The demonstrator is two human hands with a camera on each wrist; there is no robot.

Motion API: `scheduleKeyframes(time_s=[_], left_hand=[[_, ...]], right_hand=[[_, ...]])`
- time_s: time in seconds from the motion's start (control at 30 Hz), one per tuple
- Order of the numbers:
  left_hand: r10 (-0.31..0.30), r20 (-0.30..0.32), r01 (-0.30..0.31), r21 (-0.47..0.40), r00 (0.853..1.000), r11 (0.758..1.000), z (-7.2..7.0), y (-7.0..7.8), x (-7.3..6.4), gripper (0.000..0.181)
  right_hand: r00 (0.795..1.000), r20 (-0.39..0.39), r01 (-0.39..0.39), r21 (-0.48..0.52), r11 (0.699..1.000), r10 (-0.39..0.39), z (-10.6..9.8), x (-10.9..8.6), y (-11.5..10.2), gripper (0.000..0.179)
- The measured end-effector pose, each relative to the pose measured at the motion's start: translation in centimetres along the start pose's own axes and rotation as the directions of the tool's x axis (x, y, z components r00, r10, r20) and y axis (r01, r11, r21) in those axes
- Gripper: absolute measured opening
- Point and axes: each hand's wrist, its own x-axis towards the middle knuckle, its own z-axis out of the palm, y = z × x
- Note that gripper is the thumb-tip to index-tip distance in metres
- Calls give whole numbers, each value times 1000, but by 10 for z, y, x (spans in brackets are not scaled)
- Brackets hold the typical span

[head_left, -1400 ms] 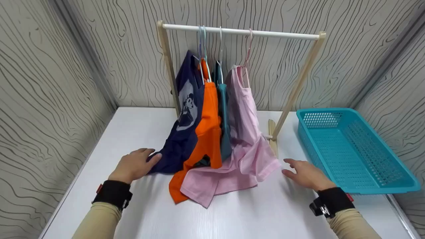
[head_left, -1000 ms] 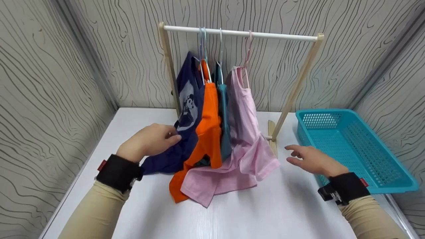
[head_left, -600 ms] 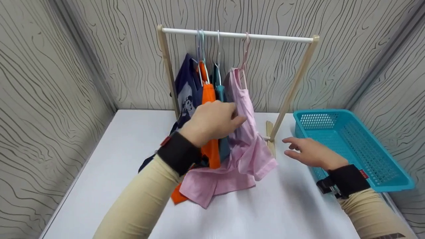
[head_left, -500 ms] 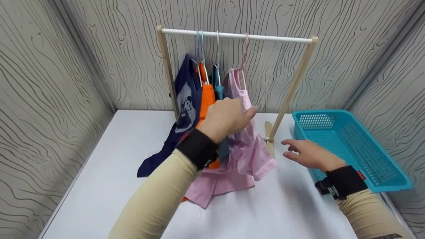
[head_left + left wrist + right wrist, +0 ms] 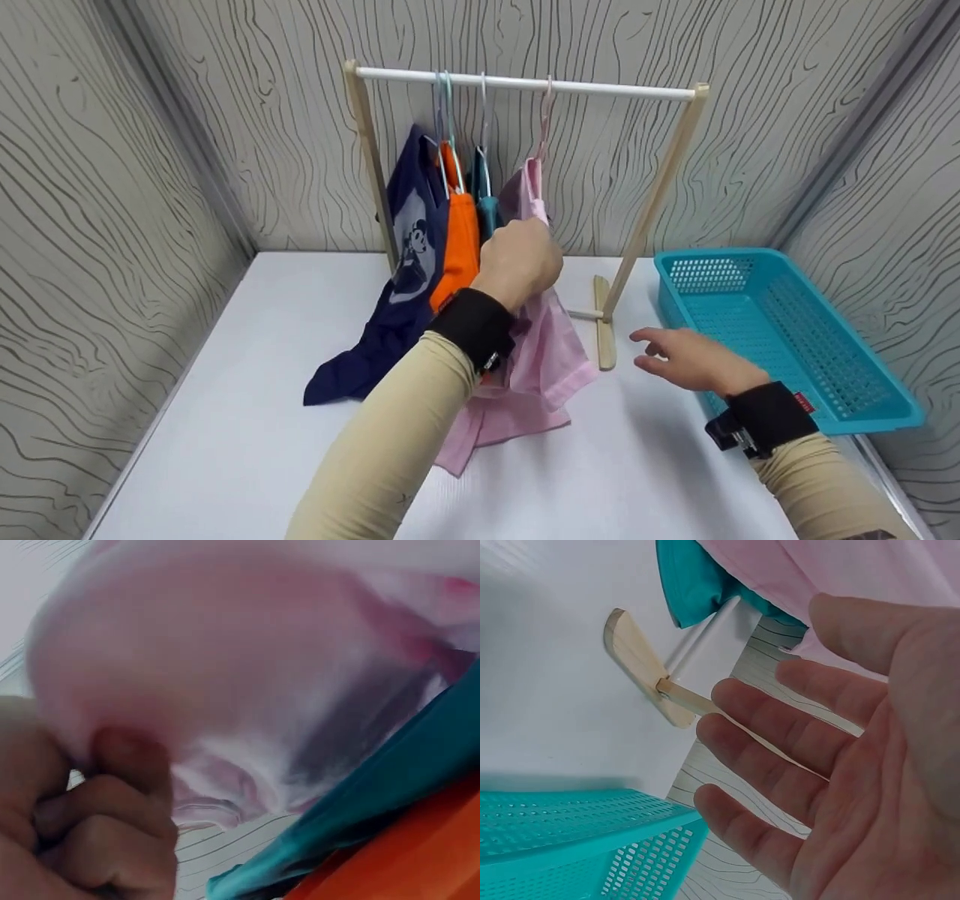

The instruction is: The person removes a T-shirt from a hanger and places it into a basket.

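**Gripping the pink shirt (image 5: 553, 345) on its rack**

A person's left hand (image 5: 521, 255) is crossing in front of the hanging clothes and pinching the pink shirt at its upper side, below the shoulder. The shirt is hanging from a pink hanger (image 5: 545, 124) on the white rail (image 5: 619, 89), to the right of the navy (image 5: 420, 255), orange (image 5: 460, 232) and teal (image 5: 488, 212) shirts, and its lower part is resting on the white table (image 5: 217, 375). The right hand (image 5: 694, 360) is hovering beside the turquoise basket (image 5: 739, 322), its fingers loosely extended and holding nothing.

Judging by its folds, the cloth is behaving as something light, soft and limp, hardly fragile. A pull low down would probably be stretching or swinging it, perhaps dragging the hanger along the rail; the shoulder, close to the hanger, is looking like the steadier place to take hold, while the loose hem is suiting a gentle straightening tug.

From the head, the camera is showing the whole rack, but the back of the left hand is hiding its fingertips. The left wrist camera is revealing those fingers curling into pink fabric, and a dark grey patch that could be shadow or print; I cannot tell which. The right wrist camera is exposing the bare palm and the teal shirt's lower edge peeking past the pink one, which the head view is concealing.
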Motion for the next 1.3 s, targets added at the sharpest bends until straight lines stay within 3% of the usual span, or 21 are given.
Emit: scheduleKeyframes(time_s=[0.27,0.57,0.67,0.8,0.97,1.03,1.13,1.3], left_hand=[[119,2,-119,6,993,993,-19,-2,-8,29],[288,28,-287,-32,957,957,-40,-12,-23,23],[359,29,-357,-53,933,933,-44,-22,-32,23],[455,67,-449,-91,888,889,-43,-41,-47,20],[555,120,-547,-98,823,832,-25,-68,-60,9],[574,125,-569,-76,809,819,-16,-79,-63,7],[576,145,-574,-59,805,817,-4,-92,-68,7],[578,239,-578,-81,780,812,5,-107,-75,4]], right_hand=[[1000,3,22,0,1000,-22,7,7,1,40],[1000,21,19,21,1000,-19,9,11,0,40],[1000,28,-6,35,999,5,6,10,2,41],[1000,16,-14,34,999,14,-2,7,6,45],[993,-112,-23,-1,1000,22,-13,4,9,49],[985,-170,-41,-7,999,39,-17,4,8,54],[970,-238,-50,-5,999,47,-21,6,4,64],[950,-312,15,18,1000,-9,-20,14,-6,69]])
